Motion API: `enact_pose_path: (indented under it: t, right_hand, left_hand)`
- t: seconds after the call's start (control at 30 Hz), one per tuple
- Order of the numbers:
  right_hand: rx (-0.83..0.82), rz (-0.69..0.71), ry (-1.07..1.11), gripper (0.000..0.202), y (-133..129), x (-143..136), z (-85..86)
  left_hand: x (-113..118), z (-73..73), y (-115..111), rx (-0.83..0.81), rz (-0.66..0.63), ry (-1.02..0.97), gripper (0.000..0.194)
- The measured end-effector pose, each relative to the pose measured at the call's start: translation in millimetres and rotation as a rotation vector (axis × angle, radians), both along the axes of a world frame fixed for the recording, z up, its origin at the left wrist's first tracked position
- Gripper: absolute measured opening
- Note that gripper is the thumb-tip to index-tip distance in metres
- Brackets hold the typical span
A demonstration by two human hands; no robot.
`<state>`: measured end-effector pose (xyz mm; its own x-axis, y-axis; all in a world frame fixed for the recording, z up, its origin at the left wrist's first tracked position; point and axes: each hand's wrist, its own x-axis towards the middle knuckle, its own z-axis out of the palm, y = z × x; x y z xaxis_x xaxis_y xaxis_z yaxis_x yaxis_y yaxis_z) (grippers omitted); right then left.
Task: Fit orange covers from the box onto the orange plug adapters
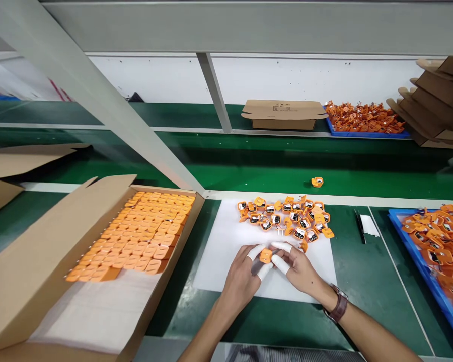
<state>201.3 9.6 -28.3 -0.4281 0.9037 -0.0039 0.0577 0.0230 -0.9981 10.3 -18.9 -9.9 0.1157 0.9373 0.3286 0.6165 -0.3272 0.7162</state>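
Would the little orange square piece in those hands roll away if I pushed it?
Probably not: the orange square piece has flattish sides, so it would likely slide or tip. It's probably light, since the left hand and right hand hold it by fingertips. It seems stiff too, as its edges don't look squashed.

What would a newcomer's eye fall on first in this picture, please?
Probably the tight rows of orange pieces filling much of the open cardboard box at left. Next come the hands, with white covers on fingertips, holding one orange piece over the white sheet. A heaped blue tray at the right edge also stands out.
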Motion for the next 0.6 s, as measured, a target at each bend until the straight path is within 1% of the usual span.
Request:
enact_pose_path:
  t: [0.07, 0.17, 0.27, 0.33, 0.43, 0.6]
  right_hand:
    - [-0.024, 0.01, 0.034, 0.044, 0.0, 0.0, -1.3]
    - [-0.067, 0.02, 0.07, 0.046, 0.0, 0.5, -3.4]
    - [-0.082, 0.013, 0.072, 0.046, -0.2, 0.4, -3.9]
    - [-0.066, 0.013, 0.07, 0.044, -0.6, -0.5, -3.1]
    - [-0.016, 0.017, 0.041, 0.039, -1.2, -1.7, -1.5]
    - [0.077, 0.026, -0.032, 0.03, -2.0, -1.1, 3.0]
  left_hand:
    - [2.0, -2.9, -2.1, -0.069, 0.001, -0.109, 0.041]
    - [2.1, -5.3, -5.1, -0.245, -0.013, -0.319, 0.043]
    - [-3.5, -2.4, -4.7, -0.457, -0.085, -0.556, 0.047]
    - [-8.8, 0.9, -2.2, -0.562, -0.141, -0.681, 0.045]
    - [-13.7, 3.6, 2.2, -0.613, -0.143, -0.75, 0.039]
    - [-9.9, 2.9, 6.1, -0.66, -0.104, -0.708, 0.038]
